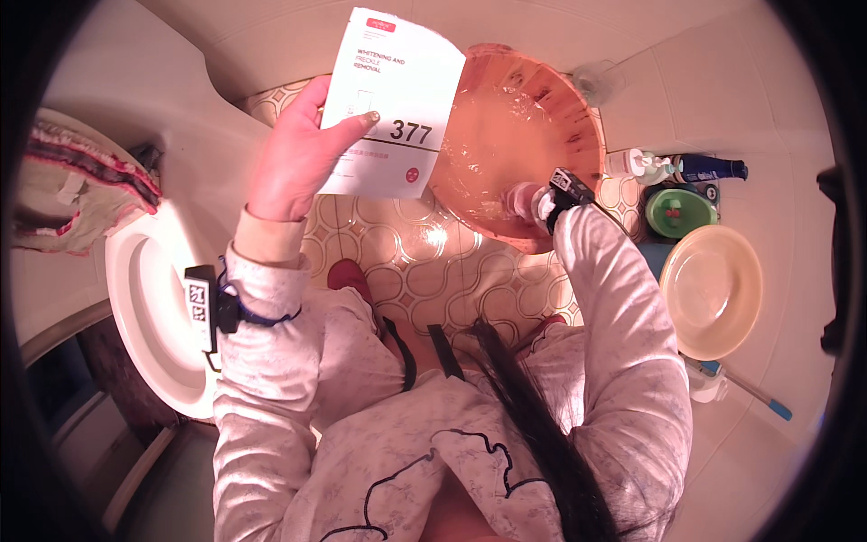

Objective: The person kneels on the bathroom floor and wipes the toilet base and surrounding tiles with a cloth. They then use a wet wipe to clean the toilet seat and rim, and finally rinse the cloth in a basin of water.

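My left hand (pixel 291 146) grips a white cosmetic sachet (pixel 413 88) by its left side, thumb across the printed front. The sachet bears writing, and its top edge looks uneven. Behind it, to the right, a round wooden tub (pixel 588 115) stands on the floor. Clear water (pixel 498 129) with bright ripples fills part of the tub. My right hand (pixel 525 201) reaches inside the tub's near right rim, at or in the water. Its fingers are blurred, so whether they hold anything is hidden.
A toilet (pixel 122 284) with a fabric cover (pixel 74 183) is at left. Along the right wall are a blue bottle (pixel 711 167), pump bottles (pixel 643 164), a green bowl (pixel 681 212), a cream basin (pixel 711 291) and a blue-tipped handle (pixel 758 396). Patterned tiles (pixel 433 264) cover the floor.
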Tool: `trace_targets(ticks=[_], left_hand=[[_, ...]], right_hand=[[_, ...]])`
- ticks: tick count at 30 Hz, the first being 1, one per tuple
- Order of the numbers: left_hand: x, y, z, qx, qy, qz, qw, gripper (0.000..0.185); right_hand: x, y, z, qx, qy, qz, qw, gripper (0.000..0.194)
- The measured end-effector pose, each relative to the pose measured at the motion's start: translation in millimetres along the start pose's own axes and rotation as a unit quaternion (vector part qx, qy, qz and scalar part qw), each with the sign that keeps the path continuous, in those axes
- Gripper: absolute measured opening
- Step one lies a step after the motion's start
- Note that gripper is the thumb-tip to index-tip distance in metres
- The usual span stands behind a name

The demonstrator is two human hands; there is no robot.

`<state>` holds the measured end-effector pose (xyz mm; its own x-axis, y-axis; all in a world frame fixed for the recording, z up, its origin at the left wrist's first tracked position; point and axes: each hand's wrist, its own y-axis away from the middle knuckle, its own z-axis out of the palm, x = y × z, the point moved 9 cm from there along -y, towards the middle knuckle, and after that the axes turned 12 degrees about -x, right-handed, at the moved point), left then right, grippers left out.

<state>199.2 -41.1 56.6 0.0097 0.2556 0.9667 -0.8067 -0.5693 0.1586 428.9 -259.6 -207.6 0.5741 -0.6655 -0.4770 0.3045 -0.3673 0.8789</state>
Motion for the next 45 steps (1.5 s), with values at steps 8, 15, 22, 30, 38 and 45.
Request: trace_targets(ticks=[8, 15, 22, 30, 38, 45], left_hand=[[48, 13, 70, -0.004, -0.363, 0.327, 0.873, 0.033], [44, 30, 135, -0.037, -0.445, 0.471, 0.761, 0.028], [17, 31, 190, -0.087, -0.489, 0.469, 0.730, 0.031], [-33, 9, 197, -0.150, -0.548, 0.354, 0.742, 0.028], [-125, -32, 124, -0.202, 0.034, -0.208, 0.956, 0.059], [-99, -35, 155, -0.148, 0.141, -0.084, 0.975, 0.025]], right_hand=[[-56, 102, -10, 0.148, -0.358, -0.176, 0.905, 0.011], [-101, 212, -23, 0.291, -0.389, -0.332, 0.809, 0.019], [-99, 241, 9, 0.296, -0.492, -0.381, 0.724, 0.033], [-73, 250, 24, 0.301, -0.354, -0.307, 0.830, 0.024], [-45, 251, -7, 0.370, -0.447, -0.403, 0.707, 0.021], [-82, 243, 0, 0.348, -0.380, -0.382, 0.767, 0.022]])
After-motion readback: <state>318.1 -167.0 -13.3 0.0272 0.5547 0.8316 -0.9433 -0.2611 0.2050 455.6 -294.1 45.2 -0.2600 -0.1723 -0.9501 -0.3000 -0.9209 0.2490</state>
